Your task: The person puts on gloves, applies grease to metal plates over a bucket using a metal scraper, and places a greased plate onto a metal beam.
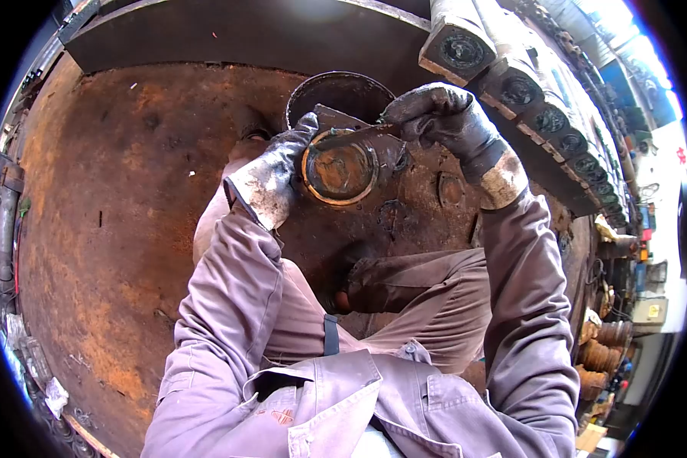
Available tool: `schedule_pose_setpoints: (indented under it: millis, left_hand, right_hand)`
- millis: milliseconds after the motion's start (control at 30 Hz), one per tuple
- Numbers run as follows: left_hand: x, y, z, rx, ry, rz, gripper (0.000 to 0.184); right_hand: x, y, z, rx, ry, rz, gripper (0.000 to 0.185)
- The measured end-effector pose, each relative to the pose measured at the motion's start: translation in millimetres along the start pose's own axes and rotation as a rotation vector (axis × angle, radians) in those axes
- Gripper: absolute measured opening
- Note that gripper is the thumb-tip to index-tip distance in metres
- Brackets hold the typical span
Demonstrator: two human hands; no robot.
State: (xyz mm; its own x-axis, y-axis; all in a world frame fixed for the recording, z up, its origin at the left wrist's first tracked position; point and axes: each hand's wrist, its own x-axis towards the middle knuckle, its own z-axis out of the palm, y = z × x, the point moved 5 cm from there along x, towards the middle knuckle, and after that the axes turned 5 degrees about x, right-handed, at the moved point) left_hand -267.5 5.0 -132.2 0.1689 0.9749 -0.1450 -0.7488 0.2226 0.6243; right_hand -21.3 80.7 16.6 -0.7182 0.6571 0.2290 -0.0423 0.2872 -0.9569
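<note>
A dark flat plate [361, 133] was held up between two gloved hands, over the far edge of an orange-rimmed round container [340, 172] and near a black bucket [336, 85]. Its left end was clasped by the grip of the left hand [278, 172]. At its right end, the fingers of the right hand [450, 122] were curled narrowly (whether the plate was pinched there could not be told). Below lay a rust-brown floor [122, 221].
</note>
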Motion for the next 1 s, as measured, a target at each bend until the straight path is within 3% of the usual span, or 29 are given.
schedule_pose_setpoints:
  millis: [167,333,367,400,500,567,667,767,833,900,933,1000]
  left_hand:
    - [4.9,-3.2,4.4,0.014,-0.008,-0.003,0.029]
    - [8.9,-9.2,2.0,0.088,0.116,-0.007,0.027]
    - [10.1,-9.5,2.5,0.093,0.075,-0.004,0.027]
    - [11.0,-9.5,3.3,0.100,0.026,0.000,0.027]
    - [15.2,-7.3,4.5,0.143,-0.195,0.041,0.027]
    - [18.7,-7.1,2.3,0.186,-0.357,0.098,0.028]
    - [21.2,-10.0,-0.6,0.307,-0.464,0.192,0.028]
    - [15.0,-4.3,5.6,0.620,-0.251,0.274,0.027]
    - [7.4,-0.7,15.4,0.325,-0.143,0.216,0.022]
    - [30.3,-7.8,4.6,0.680,-0.061,0.083,0.019]
    - [20.4,-7.4,5.8,0.471,0.004,0.084,0.020]
    - [21.5,-9.0,15.2,0.450,0.087,-0.021,0.020]
  right_hand:
    - [6.4,17.4,-3.5,0.026,-0.085,-0.069,0.025]
    - [7.1,19.6,1.6,0.303,-0.180,0.051,0.023]
    - [8.9,14.3,1.4,0.306,-0.175,0.052,0.023]
    - [11.1,13.5,2.1,0.383,-0.168,0.191,0.025]
    - [20.3,15.8,12.5,0.227,-0.345,0.134,0.020]
    - [24.4,-8.0,25.1,-0.269,-0.416,0.014,0.029]
    - [13.8,5.0,15.8,-0.106,-0.355,0.256,0.025]
    - [3.6,-3.0,21.2,-0.027,-0.284,0.441,0.022]
    - [5.1,-30.9,17.5,-0.272,-0.336,-0.080,0.020]
    - [-0.5,-41.2,-0.1,-0.229,-0.128,0.359,0.027]
    - [0.9,-37.9,-5.9,-0.204,-0.092,0.398,0.028]
    - [4.7,-25.2,-16.5,-0.179,-0.050,0.437,0.028]
